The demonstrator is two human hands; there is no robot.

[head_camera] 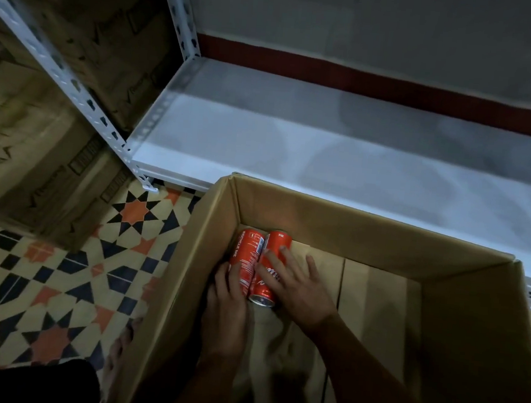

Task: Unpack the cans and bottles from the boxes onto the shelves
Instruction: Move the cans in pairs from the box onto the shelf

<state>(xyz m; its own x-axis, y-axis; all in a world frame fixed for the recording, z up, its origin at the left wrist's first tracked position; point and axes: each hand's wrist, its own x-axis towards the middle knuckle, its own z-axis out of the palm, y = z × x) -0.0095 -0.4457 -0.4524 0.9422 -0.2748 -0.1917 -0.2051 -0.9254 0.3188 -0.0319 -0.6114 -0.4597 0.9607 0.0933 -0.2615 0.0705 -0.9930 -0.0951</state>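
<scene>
Two red cans [257, 265] lying side by side in box [382, 240], lower centre; one reading "RECYCLE ME". Left hand [228, 297] curling around left can, right hand [295, 284] resting flat-fingered on right.
</scene>
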